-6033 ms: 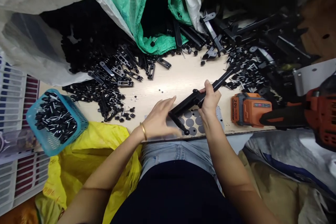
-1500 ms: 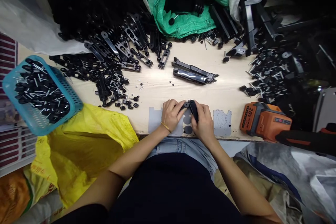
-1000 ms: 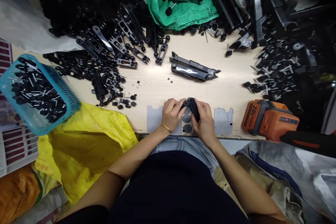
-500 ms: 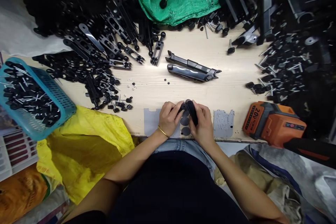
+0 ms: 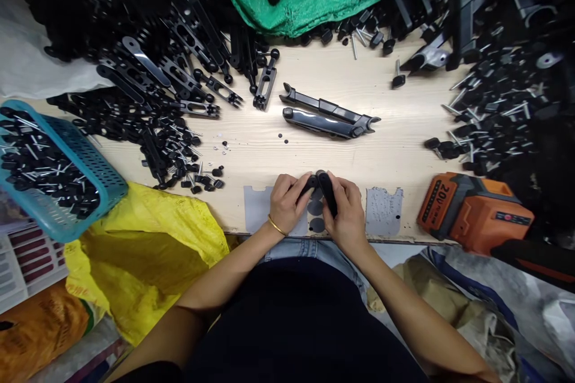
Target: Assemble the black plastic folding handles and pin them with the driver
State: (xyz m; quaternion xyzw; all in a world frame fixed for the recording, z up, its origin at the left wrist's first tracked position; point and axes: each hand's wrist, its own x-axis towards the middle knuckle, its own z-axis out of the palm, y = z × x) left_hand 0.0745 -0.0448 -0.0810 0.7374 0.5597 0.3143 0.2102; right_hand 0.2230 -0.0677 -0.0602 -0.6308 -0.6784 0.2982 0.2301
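Observation:
My left hand [image 5: 286,200] is closed on a small black part [image 5: 309,182], mostly hidden by the fingers. In my right hand [image 5: 348,209] is a long black plastic arm piece [image 5: 328,192] with a rounded end. The two pieces meet or nearly meet at their upper ends; whether they are joined I cannot tell. Both hands are at the table's front edge, above grey patches [image 5: 317,208] on the wood. Beyond them lie two black jointed plastic pieces, a ridged one [image 5: 332,105] and a glossy one [image 5: 321,124].
A teal basket [image 5: 105,182] of black-headed screws stands at left, above a yellow sack [image 5: 148,275]. Black slotted arms [image 5: 265,87] and loose screws pile up at back left. More knob screws [image 5: 476,137] lie right, behind an orange power tool battery [image 5: 476,209]. A green sack [image 5: 305,12] is at the back.
My hands stay in nearly the same place, with the two black pieces turned only slightly. The view has shifted a little.

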